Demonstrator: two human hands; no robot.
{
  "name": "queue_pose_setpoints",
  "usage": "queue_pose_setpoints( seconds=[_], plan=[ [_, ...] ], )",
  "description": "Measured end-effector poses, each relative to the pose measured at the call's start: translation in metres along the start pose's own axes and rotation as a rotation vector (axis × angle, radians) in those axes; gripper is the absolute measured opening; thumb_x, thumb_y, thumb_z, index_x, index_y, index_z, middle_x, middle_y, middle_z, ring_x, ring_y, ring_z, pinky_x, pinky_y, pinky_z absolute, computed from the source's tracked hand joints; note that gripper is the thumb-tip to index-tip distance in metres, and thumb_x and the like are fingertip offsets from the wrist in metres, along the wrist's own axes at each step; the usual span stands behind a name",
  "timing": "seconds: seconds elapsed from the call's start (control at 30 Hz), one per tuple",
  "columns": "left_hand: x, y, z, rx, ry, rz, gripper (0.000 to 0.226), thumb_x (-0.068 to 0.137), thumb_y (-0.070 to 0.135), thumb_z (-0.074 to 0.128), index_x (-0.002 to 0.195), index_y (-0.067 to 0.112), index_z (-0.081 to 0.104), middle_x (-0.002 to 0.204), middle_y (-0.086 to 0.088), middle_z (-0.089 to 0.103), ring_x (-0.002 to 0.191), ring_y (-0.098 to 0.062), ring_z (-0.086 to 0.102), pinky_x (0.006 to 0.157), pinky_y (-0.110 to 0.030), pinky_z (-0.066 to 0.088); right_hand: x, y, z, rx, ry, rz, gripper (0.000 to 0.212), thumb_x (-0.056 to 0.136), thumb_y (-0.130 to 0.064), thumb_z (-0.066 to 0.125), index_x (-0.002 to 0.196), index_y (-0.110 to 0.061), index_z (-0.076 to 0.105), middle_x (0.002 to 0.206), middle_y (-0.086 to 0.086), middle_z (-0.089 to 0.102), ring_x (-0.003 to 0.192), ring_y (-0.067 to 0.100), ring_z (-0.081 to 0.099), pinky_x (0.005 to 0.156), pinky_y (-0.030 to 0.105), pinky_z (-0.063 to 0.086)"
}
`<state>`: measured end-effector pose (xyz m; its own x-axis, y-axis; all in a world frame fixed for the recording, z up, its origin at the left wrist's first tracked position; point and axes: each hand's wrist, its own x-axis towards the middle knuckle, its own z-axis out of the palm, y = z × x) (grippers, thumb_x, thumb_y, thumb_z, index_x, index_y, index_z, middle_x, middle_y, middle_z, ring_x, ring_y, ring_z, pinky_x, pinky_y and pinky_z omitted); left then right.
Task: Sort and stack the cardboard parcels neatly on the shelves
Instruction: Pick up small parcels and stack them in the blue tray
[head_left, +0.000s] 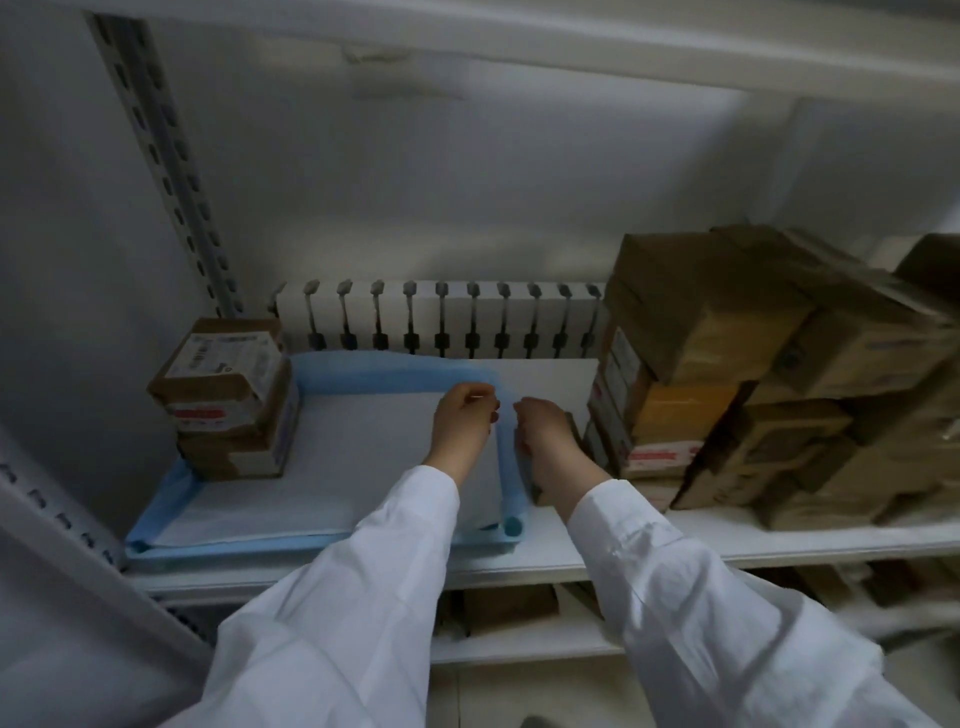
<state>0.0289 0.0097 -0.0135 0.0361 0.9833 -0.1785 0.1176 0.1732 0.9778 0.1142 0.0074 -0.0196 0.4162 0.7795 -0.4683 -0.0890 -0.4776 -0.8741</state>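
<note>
A short stack of labelled cardboard parcels (228, 400) stands at the left on a white sheet with a blue border (322, 467) that covers the left half of the shelf (675, 540). A large stack of brown parcels (737, 384) fills the shelf's right side. My left hand (462, 426) pinches the blue border at the sheet's far right corner. Just to its right, my right hand (545, 441) is closed over a small brown parcel (540, 491) beside the sheet's right edge. That parcel is mostly hidden under the hand.
A white ribbed radiator (441, 322) runs along the wall behind the shelf. A perforated metal upright (171, 171) rises at the left. Another shelf board (519, 47) hangs overhead. More parcels (509, 608) lie on the lower shelf.
</note>
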Motion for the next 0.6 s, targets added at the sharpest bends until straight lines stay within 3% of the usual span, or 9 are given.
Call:
queue_pose_setpoints(
  seconds=[0.07, 0.13, 0.2, 0.27, 0.3, 0.37, 0.47, 0.6],
  plan=[
    [0.005, -0.009, 0.016, -0.017, -0.035, -0.118, 0.016, 0.093, 0.011, 0.044, 0.101, 0.009, 0.058, 0.103, -0.012, 0.062, 0.094, -0.026, 0.06, 0.09, -0.036, 0.048, 0.007, 0.005, -0.013, 0.004, -0.004, 0.031, 0.027, 0.094, -0.025, 0.047, 0.116, -0.012, 0.058, 0.109, 0.004, 0.057, 0.102, 0.025, 0.055, 0.094, 0.034, 0.045],
    [0.007, -0.015, 0.029, -0.065, -0.054, -0.219, 0.021, 0.092, 0.01, 0.043, 0.104, 0.002, 0.058, 0.097, -0.015, 0.061, 0.089, -0.027, 0.058, 0.086, -0.032, 0.047, 0.014, 0.01, -0.023, -0.021, -0.039, 0.023, 0.034, 0.092, -0.019, 0.051, 0.123, -0.005, 0.055, 0.109, 0.007, 0.058, 0.094, 0.024, 0.056, 0.079, 0.027, 0.05],
    [0.003, -0.016, 0.038, -0.158, -0.067, -0.305, 0.019, 0.092, 0.007, 0.043, 0.096, -0.002, 0.06, 0.079, -0.016, 0.06, 0.079, -0.025, 0.054, 0.075, -0.024, 0.046, 0.016, 0.014, -0.031, -0.006, -0.019, 0.057, 0.024, 0.094, -0.02, 0.05, 0.11, -0.004, 0.057, 0.099, 0.011, 0.058, 0.079, 0.022, 0.055, 0.062, 0.019, 0.047],
    [-0.005, -0.016, 0.047, -0.285, -0.106, -0.389, 0.022, 0.094, 0.005, 0.041, 0.095, -0.001, 0.062, 0.072, -0.028, 0.066, 0.077, -0.028, 0.055, 0.062, -0.018, 0.048, 0.019, 0.021, -0.038, 0.031, -0.008, 0.119, 0.022, 0.098, -0.028, 0.043, 0.101, -0.009, 0.054, 0.107, 0.014, 0.06, 0.082, 0.023, 0.056, 0.071, 0.025, 0.046],
    [-0.006, -0.017, 0.052, -0.354, -0.123, -0.428, 0.026, 0.095, 0.006, 0.041, 0.109, -0.004, 0.061, 0.092, -0.034, 0.065, 0.091, -0.033, 0.058, 0.071, -0.021, 0.052, 0.022, 0.025, -0.04, 0.027, -0.021, 0.12, 0.023, 0.099, -0.027, 0.041, 0.106, -0.009, 0.053, 0.114, 0.016, 0.059, 0.091, 0.025, 0.058, 0.077, 0.029, 0.047],
    [-0.007, -0.016, 0.061, -0.443, -0.128, -0.493, 0.037, 0.097, 0.012, 0.044, 0.13, -0.003, 0.047, 0.132, -0.029, 0.05, 0.125, -0.034, 0.048, 0.102, -0.031, 0.04, 0.026, 0.031, -0.046, -0.03, -0.028, 0.096, 0.033, 0.1, -0.024, 0.04, 0.126, -0.006, 0.05, 0.131, 0.016, 0.053, 0.117, 0.029, 0.052, 0.096, 0.032, 0.041],
    [0.0, -0.021, 0.071, -0.507, -0.124, -0.553, 0.042, 0.096, 0.021, 0.048, 0.133, 0.002, 0.043, 0.129, -0.012, 0.052, 0.127, -0.03, 0.045, 0.105, -0.032, 0.035, 0.03, 0.033, -0.051, -0.093, 0.004, 0.085, 0.041, 0.1, -0.022, 0.041, 0.136, -0.003, 0.042, 0.143, 0.013, 0.044, 0.132, 0.027, 0.041, 0.105, 0.029, 0.032],
    [0.007, -0.031, 0.081, -0.494, -0.152, -0.626, 0.044, 0.092, 0.03, 0.054, 0.13, 0.009, 0.047, 0.131, -0.011, 0.054, 0.121, -0.031, 0.051, 0.108, -0.038, 0.038, 0.034, 0.028, -0.051, -0.092, -0.013, 0.128, 0.043, 0.1, -0.025, 0.04, 0.137, -0.002, 0.041, 0.144, 0.013, 0.043, 0.132, 0.027, 0.042, 0.106, 0.03, 0.032]
  ],
)
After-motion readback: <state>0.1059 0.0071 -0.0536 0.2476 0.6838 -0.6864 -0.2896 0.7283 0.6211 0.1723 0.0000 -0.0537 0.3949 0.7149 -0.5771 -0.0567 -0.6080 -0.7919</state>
